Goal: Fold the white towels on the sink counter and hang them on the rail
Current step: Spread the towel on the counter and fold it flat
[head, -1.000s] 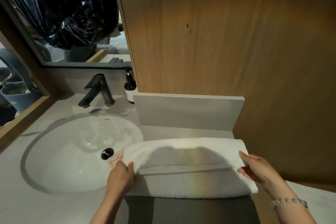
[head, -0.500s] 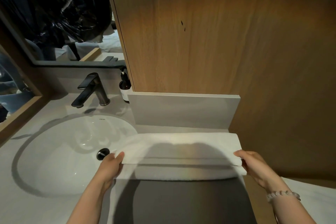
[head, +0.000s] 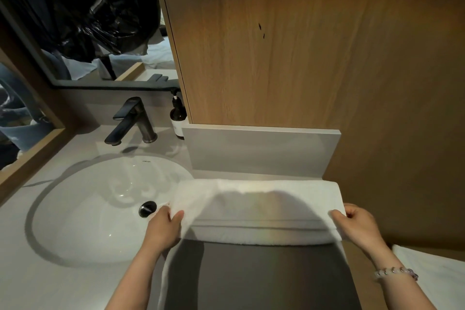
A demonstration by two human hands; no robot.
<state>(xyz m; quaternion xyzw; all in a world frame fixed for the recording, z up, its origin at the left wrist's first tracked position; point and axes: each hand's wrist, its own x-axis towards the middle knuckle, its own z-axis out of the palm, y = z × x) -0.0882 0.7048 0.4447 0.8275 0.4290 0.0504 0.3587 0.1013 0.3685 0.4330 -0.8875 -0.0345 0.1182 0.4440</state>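
Two hands hold the white towel (head: 259,211), which lies folded across the sink counter (head: 15,272) beside the basin (head: 83,221): the left hand (head: 163,229) pinches its left end with thumb and fingers, while the right hand (head: 359,226) curls its fingers round the right end.

Over on the left sits an oval white ceramic basin (head: 75,209), its round dark metal drain plug (head: 147,208) near the right side. Behind it stands a dark angular metal faucet (head: 133,121), and just right of that a brown pump bottle (head: 178,118). Above, a mirror (head: 141,58) reflects crumpled black plastic sheeting (head: 83,7). A tall wood-grain panel (head: 302,45) rises over a pale grey upstand (head: 259,151).
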